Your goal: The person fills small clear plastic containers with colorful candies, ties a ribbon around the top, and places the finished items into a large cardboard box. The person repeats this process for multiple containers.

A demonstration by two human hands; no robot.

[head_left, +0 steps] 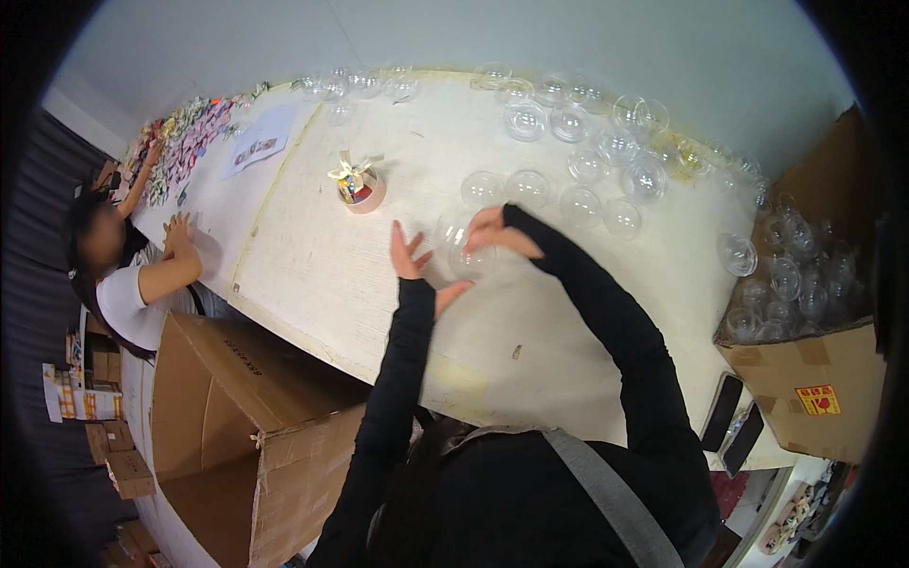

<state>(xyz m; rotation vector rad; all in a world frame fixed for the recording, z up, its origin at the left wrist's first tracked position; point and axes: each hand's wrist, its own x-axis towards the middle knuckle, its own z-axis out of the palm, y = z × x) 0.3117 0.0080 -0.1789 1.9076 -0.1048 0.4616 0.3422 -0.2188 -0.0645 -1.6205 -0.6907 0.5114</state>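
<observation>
Over the middle of the white table, a clear plastic dome is between my two hands, its outline faint. My right hand is bent around the dome's right side with its fingertips on it, somewhat blurred. On the other side my left hand is open, thumb and fingers spread close to the dome. Just beyond stand more clear domes. To the left of them is a small round pink gift box with a cream ribbon bow and colourful contents.
Many clear domes line the far side. A cardboard box of domes stands right, beside dark phone-like slabs. A large open carton is at left. Another person reaches toward colourful small packets near a paper sheet.
</observation>
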